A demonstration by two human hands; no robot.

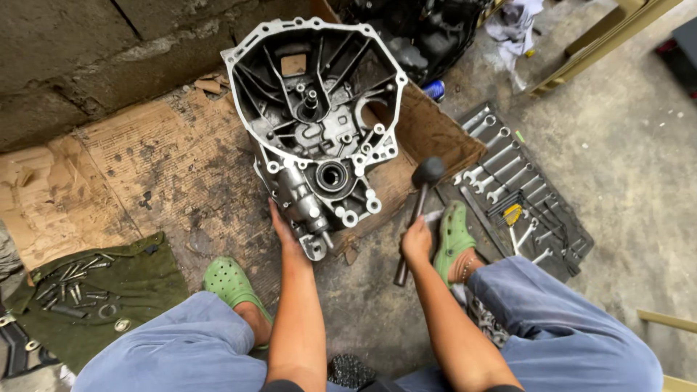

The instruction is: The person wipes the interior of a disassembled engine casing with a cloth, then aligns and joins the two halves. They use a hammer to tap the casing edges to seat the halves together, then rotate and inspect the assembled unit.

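A large grey metal gearbox housing (319,109) stands upright on stained cardboard (152,167), its open bell end facing up. My left hand (285,234) presses flat against the housing's lower near side. My right hand (416,241) grips the handle of a black rubber mallet (427,173), whose head hangs just right of the housing, not touching it. I squat with both knees in blue trousers and green clogs (228,282) on my feet.
A dark tool roll with several spanners (508,174) lies on the concrete at right. A green cloth holding several bolts (80,287) lies at left. A rough concrete wall runs behind; a wooden frame (602,43) and rags sit at top right.
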